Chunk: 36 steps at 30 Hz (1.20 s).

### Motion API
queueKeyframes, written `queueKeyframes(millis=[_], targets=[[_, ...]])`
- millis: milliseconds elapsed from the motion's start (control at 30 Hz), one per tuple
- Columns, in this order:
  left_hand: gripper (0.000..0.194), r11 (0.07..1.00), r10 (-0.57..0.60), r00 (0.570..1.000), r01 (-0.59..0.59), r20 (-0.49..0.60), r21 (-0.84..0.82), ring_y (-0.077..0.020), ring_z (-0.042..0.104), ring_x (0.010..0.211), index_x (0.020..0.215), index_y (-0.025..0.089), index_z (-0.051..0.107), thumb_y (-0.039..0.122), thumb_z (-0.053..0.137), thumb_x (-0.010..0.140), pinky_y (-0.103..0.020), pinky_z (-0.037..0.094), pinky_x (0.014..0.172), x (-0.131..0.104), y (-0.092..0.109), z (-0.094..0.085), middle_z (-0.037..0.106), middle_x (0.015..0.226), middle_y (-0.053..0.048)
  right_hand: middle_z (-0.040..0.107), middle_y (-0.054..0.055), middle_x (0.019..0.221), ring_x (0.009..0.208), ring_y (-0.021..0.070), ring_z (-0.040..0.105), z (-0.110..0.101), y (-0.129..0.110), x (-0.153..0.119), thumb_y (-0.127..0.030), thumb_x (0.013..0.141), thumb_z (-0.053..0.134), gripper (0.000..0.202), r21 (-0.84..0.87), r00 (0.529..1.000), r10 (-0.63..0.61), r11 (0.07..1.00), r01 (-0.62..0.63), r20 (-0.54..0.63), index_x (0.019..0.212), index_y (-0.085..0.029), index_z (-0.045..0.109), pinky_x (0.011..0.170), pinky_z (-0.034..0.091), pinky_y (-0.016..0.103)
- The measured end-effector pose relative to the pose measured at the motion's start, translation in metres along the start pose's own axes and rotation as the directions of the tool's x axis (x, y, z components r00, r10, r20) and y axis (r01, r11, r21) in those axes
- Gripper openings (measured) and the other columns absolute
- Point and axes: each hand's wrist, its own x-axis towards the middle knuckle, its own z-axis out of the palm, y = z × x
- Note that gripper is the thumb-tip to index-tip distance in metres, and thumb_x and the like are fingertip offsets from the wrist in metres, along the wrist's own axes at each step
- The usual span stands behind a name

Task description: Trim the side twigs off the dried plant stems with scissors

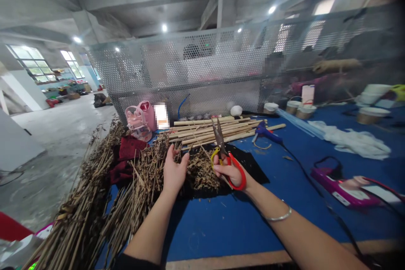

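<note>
My right hand (pixel 230 169) holds a pair of scissors (pixel 219 135) by red and yellow handles, blades pointing up and a little apart. Left of it, my left hand (pixel 175 168) is raised with thumb and fingers spread, nothing seen in its grasp. Between the two hands a heap of dry brown plant clippings (pixel 204 171) lies on a black sheet (pixel 253 168). Close by my left hand is a bundle of dried stalks (pixel 147 177). Behind the heap, several pale sticks (pixel 202 133) lie across the table.
More dried stalks (pixel 79 211) line the left edge of the blue table (pixel 215 228). A blue glue gun (pixel 267 133) trails its cord rightward near a purple power strip (pixel 343 190). White plastic (pixel 354 139), tubs (pixel 373 114) and a pink bag (pixel 147 116) stand about. Perforated metal panels (pixel 190 71) form the back.
</note>
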Motion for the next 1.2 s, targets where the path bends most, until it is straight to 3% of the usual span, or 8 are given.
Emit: queueKeyframes(millis=[100, 233, 333, 467, 600, 700, 900, 1200], targets=[[0.058, 0.998, -0.03, 0.999, 0.028, -0.036, -0.061, -0.0043, 0.044, 0.045, 0.119, 0.017, 0.049, 0.044, 0.059, 0.07, -0.021, 0.039, 0.047, -0.001, 0.004, 0.001, 0.06, 0.101, -0.009, 0.049, -0.006, 0.051, 0.046, 0.0075, 0.046, 0.001, -0.001, -0.003, -0.033, 0.064, 0.066, 0.027, -0.016, 0.997, 0.031, 0.999, -0.03, 0.074, 0.073, -0.017, 0.046, 0.045, 0.034, 0.02], [0.046, 0.889, -0.189, 0.941, 0.285, 0.281, -0.359, -0.0087, 0.055, 0.058, 0.106, 0.015, 0.056, 0.047, 0.056, 0.072, -0.017, 0.04, 0.045, -0.005, 0.011, 0.006, 0.063, 0.088, -0.007, 0.051, -0.004, 0.053, 0.047, 0.008, 0.048, 0.009, -0.008, -0.011, -0.036, 0.064, 0.067, 0.03, -0.149, 0.971, 0.137, 0.983, -0.108, 0.198, 0.074, -0.016, 0.047, 0.044, 0.034, 0.019], [0.041, 0.753, -0.242, 0.879, 0.437, 0.412, -0.491, -0.0076, 0.057, 0.061, 0.1, 0.015, 0.058, 0.039, 0.065, 0.067, -0.014, 0.042, 0.047, -0.007, 0.014, 0.007, 0.061, 0.075, -0.002, 0.052, -0.003, 0.053, 0.043, 0.0068, 0.043, 0.014, -0.01, -0.014, -0.046, 0.067, 0.062, 0.035, -0.262, 0.925, 0.211, 0.956, -0.129, 0.316, 0.074, -0.016, 0.046, 0.039, 0.03, 0.018], [0.043, 0.718, -0.252, 0.807, 0.526, 0.534, -0.456, -0.0053, 0.055, 0.051, 0.101, 0.014, 0.057, 0.033, 0.069, 0.065, -0.012, 0.04, 0.042, -0.01, 0.016, 0.006, 0.058, 0.064, 0.001, 0.049, -0.003, 0.056, 0.039, 0.0056, 0.034, 0.01, -0.006, -0.01, -0.061, 0.074, 0.045, 0.044, -0.355, 0.966, 0.155, 0.932, -0.072, 0.209, 0.076, -0.017, 0.046, 0.036, 0.024, 0.019], [0.056, 0.753, -0.237, 0.764, 0.535, 0.6, -0.383, -0.008, 0.058, 0.053, 0.114, 0.015, 0.049, 0.032, 0.069, 0.064, -0.013, 0.04, 0.041, -0.017, 0.019, 0.009, 0.062, 0.07, -0.003, 0.042, -0.003, 0.055, 0.048, 0.0079, 0.035, -0.001, -0.006, -0.003, -0.061, 0.074, 0.047, 0.044, -0.558, 1.0, -0.008, 0.83, 0.009, 0.005, 0.067, -0.018, 0.043, 0.044, 0.029, 0.021], [0.055, 0.775, -0.214, 0.741, 0.526, 0.637, -0.351, -0.0105, 0.06, 0.055, 0.112, 0.014, 0.051, 0.034, 0.069, 0.064, -0.014, 0.04, 0.041, -0.022, 0.021, 0.011, 0.061, 0.069, -0.003, 0.045, -0.002, 0.062, 0.057, 0.01, 0.039, -0.005, -0.009, -0.002, -0.059, 0.074, 0.048, 0.042, -0.645, 0.999, -0.041, 0.764, 0.039, 0.012, 0.07, -0.018, 0.045, 0.052, 0.033, 0.023], [0.041, 0.819, -0.171, 0.674, 0.503, 0.719, -0.277, -0.011, 0.06, 0.054, 0.095, 0.011, 0.059, 0.037, 0.067, 0.065, -0.015, 0.04, 0.041, -0.027, 0.022, 0.012, 0.06, 0.064, -0.003, 0.046, -0.002, 0.064, 0.058, 0.0101, 0.039, 0.0, -0.011, -0.004, -0.062, 0.073, 0.047, 0.045, -0.642, 0.997, -0.022, 0.764, 0.062, 0.069, 0.072, -0.017, 0.046, 0.055, 0.034, 0.024], [0.036, 0.835, -0.152, 0.693, 0.471, 0.704, -0.283, -0.0112, 0.06, 0.053, 0.089, 0.013, 0.06, 0.038, 0.067, 0.065, -0.015, 0.04, 0.041, -0.032, 0.022, 0.014, 0.06, 0.062, -0.002, 0.046, -0.002, 0.059, 0.052, 0.0092, 0.039, 0.002, -0.002, -0.006, -0.066, 0.074, 0.039, 0.048, -0.586, 0.999, -0.015, 0.81, 0.035, 0.039, 0.067, -0.018, 0.044, 0.046, 0.031, 0.022]])
